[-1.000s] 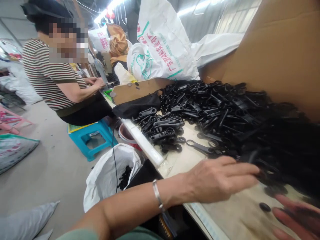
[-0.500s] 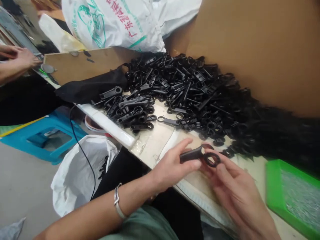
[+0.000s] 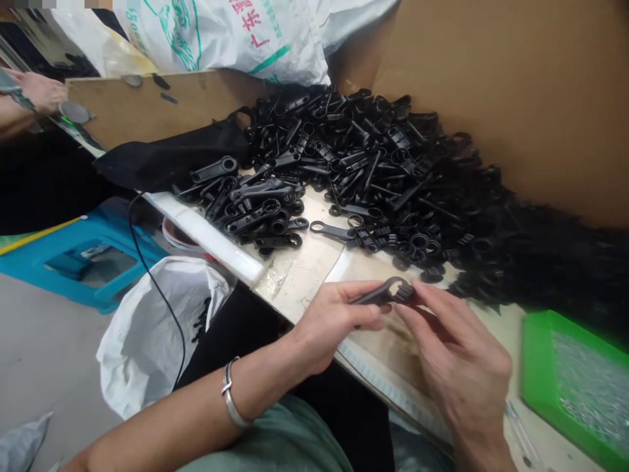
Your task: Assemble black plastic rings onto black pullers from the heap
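Note:
Between thumb and fingers, my left hand [image 3: 331, 321] grips a black plastic arm with a ring-shaped end [image 3: 377, 295], which points to the right. My right hand [image 3: 457, 347] pinches a small ribbed black ring piece [image 3: 403, 292] at that open ring end, the two parts touching. How deep the piece sits in the ring is hidden by my fingers. Beyond my hands, a large heap of black plastic parts [image 3: 373, 164] covers the table. A smaller pile of similar arms [image 3: 260, 203] lies to the left of it.
A green bin [image 3: 535, 367] of small shiny pieces stands at right, near a clear thin tube [image 3: 521, 432]. Below the table edge at left are a white sack [image 3: 132, 354] and a blue stool [image 3: 118, 282]. A cardboard wall [image 3: 515, 98] rises behind. Another person's hand [image 3: 42, 92] is at far left.
My right hand has brought the ring piece against the arm's ring end and turned it edge-on. My left fingers have closed further around the arm. The camera view has shifted slightly.

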### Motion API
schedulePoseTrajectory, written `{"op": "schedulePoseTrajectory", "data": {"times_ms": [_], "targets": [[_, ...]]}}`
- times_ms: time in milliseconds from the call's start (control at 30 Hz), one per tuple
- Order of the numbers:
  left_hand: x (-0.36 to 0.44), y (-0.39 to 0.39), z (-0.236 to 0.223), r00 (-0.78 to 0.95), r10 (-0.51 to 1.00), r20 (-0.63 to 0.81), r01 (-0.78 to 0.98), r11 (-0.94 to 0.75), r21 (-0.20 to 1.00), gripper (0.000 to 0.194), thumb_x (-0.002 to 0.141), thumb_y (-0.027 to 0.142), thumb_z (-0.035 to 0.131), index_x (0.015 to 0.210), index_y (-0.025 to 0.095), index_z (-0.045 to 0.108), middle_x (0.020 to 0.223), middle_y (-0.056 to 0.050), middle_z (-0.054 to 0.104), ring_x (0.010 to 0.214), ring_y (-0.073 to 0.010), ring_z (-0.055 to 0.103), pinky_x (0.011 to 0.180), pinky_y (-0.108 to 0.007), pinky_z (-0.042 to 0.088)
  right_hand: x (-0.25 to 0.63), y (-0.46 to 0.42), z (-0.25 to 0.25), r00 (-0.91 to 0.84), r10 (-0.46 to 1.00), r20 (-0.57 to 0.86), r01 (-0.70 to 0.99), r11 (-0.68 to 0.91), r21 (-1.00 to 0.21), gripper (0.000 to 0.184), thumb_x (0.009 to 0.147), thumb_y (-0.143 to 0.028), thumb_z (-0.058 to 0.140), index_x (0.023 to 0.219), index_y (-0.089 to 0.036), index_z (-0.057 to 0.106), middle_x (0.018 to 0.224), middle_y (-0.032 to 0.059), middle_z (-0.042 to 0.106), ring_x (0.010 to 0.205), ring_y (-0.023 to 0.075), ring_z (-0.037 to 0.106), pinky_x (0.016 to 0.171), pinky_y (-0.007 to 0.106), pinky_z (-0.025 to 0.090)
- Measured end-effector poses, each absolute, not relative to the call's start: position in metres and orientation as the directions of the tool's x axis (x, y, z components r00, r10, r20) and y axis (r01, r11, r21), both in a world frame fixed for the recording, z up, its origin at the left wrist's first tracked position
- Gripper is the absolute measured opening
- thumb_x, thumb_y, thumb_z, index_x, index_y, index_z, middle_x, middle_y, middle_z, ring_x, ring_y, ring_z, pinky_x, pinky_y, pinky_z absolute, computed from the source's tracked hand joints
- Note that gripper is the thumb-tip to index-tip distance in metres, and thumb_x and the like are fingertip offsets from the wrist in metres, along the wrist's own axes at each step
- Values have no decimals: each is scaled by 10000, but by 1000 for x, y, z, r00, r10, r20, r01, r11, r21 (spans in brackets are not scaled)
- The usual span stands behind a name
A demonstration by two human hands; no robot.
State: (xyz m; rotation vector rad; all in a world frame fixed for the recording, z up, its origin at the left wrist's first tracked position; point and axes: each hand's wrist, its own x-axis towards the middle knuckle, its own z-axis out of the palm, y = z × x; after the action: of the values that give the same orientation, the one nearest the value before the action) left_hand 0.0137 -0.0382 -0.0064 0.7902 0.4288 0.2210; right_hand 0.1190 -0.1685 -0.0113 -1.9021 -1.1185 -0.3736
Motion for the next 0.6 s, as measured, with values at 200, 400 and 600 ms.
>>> {"op": "schedulePoseTrajectory", "data": {"times_ms": [200, 400, 600], "targets": [[8, -41, -3, 920, 370, -133, -100, 548, 831, 388, 844, 149, 682, 1223, 213, 731, 1248, -54, 735, 1247, -251, 639, 1098, -371, 469, 118, -167, -10, 478, 588, 653, 871, -218, -441, 245, 968, -223, 677, 1204, -170, 714, 1115, 58, 712, 941, 172, 683, 853, 284, 571], [2, -46, -5, 911, 399, 104, -224, 268, 937, 453, 937, 124, 583, 1370, 253, 628, 1386, -14, 656, 1327, -215, 581, 1179, -338, 409, 115, -163, -2, 385, 579, 719, 923, -222, -315, 243, 945, -115, 680, 1187, -108, 702, 1064, 87, 701, 928, 164, 674, 840, 265, 560], [1, -41, -18, 952, 306, 27, -175, 466, 867, 410, 935, 216, 651, 1343, 252, 651, 1367, -49, 666, 1312, -225, 581, 1088, -310, 477, 114, -163, -2, 284, 641, 713, 959, -192, -210, 275, 936, -82, 670, 1207, -125, 675, 1081, 104, 677, 945, 183, 677, 846, 278, 570]]}}
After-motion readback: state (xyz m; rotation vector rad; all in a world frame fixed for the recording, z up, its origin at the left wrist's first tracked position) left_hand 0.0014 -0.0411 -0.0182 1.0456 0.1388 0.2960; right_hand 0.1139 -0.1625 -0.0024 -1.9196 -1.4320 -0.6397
